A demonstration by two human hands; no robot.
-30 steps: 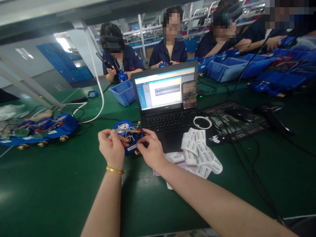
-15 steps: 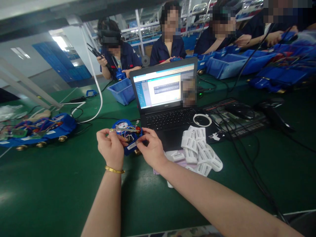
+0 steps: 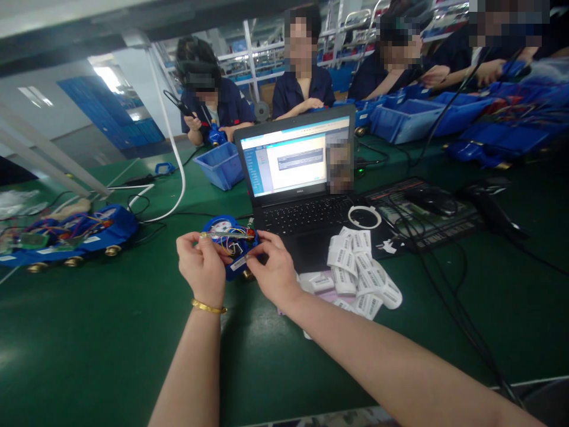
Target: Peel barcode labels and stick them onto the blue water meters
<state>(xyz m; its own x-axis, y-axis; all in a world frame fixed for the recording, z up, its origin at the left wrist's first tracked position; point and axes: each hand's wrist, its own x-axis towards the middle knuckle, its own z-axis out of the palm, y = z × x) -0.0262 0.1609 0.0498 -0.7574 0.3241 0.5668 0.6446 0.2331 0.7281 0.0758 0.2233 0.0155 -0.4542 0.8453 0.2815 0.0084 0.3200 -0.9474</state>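
The left hand [image 3: 203, 265] pinches a thin board [image 3: 230, 235] above an open blue housing [image 3: 233, 245] full of wires, which lies between the two separated hands; the right hand [image 3: 272, 267] grips its right side. Barcode labels [image 3: 355, 267] lie beside the right wrist; beyond stand a laptop [image 3: 302, 210] and, farther, a blue bin [image 3: 220, 168].

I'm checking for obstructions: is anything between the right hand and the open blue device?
Nothing visible: the right hand already touches the blue device at its right edge. The laptop stands beyond; barcode labels lie to the right.
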